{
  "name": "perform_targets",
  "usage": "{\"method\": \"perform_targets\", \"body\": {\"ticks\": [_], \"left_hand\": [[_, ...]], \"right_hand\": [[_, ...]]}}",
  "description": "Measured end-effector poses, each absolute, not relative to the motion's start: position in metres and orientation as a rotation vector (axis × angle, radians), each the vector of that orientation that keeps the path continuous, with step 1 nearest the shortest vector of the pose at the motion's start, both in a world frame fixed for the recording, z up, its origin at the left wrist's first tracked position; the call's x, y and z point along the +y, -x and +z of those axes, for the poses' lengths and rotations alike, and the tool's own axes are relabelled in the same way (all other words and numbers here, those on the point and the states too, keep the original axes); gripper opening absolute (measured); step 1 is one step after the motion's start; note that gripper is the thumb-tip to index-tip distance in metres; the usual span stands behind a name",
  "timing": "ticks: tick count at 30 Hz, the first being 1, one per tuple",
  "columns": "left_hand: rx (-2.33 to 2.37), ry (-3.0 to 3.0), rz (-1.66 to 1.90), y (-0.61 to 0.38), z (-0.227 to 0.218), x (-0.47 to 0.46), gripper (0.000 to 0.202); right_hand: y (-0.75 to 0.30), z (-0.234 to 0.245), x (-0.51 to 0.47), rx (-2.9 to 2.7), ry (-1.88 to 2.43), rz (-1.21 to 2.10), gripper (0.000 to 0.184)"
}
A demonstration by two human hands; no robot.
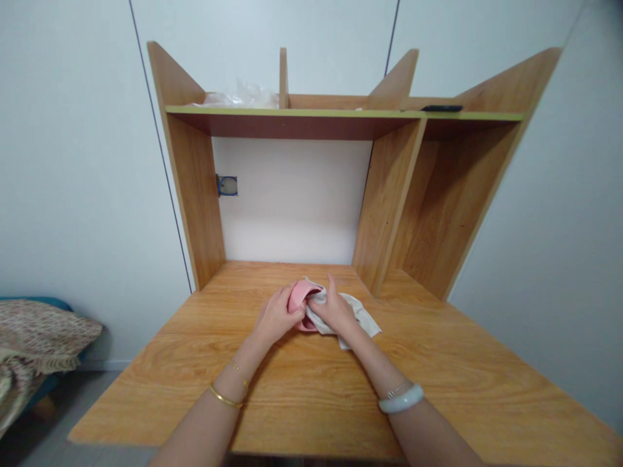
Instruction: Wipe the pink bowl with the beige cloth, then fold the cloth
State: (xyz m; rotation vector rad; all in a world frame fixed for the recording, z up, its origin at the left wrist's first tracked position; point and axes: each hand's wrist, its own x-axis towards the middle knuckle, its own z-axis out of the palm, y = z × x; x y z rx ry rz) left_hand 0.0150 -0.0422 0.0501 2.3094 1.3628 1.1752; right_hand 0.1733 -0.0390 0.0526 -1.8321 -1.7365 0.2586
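Observation:
Over the middle of the desk, my left hand (276,316) is closed around a pink hollow item (302,293), whose curved rim and dark opening face right. Its exact kind cannot be made out. A white cloth (361,314) is bunched in my right hand (337,310), with the thumb pointing up and the fingers pressed at the item's opening. Part of the cloth goes into or against that opening. Its loose end hangs to the right, close to the desktop. My fingers hide much of both things.
The wooden desk (195,383) has a hutch with side panels at its back. On its upper shelf (321,111) lie a clear plastic bag (243,96) and a dark flat object (442,108). A wall socket box (228,186) is exposed. Left stands a seat with a patterned cover (43,331).

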Motion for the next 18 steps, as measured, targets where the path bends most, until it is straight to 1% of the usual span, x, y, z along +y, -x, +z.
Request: {"method": "perform_targets", "body": {"ticks": [2,4,6,8,12,15,18], "left_hand": [[1.384,-2.295,1.17,-0.015,0.05,-0.042,0.054],[1.391,-2.291,1.157,-0.015,0.051,-0.043,0.054],[1.386,-2.295,1.155,-0.014,0.052,-0.043,0.055],[1.369,-2.307,1.152,-0.014,0.054,-0.044,0.055],[1.347,-2.334,1.114,-0.015,0.055,-0.045,0.056],[1.374,-2.356,1.093,-0.016,0.056,-0.046,0.058],[1.365,-2.389,1.074,-0.017,0.057,-0.048,0.059]], "right_hand": [[-0.176,0.047,-0.037,-1.742,1.716,0.39,0.094],[-0.179,0.042,-0.034,-1.733,1.632,0.474,0.096],[-0.18,0.039,-0.031,-1.721,1.635,0.501,0.093],[-0.18,0.038,-0.028,-1.72,1.693,0.492,0.084],[-0.18,0.043,-0.025,-1.754,1.829,0.389,0.062],[-0.181,0.052,-0.026,-1.777,1.909,0.243,0.056],[-0.179,0.062,-0.031,-1.817,1.95,0.086,0.055]]}}
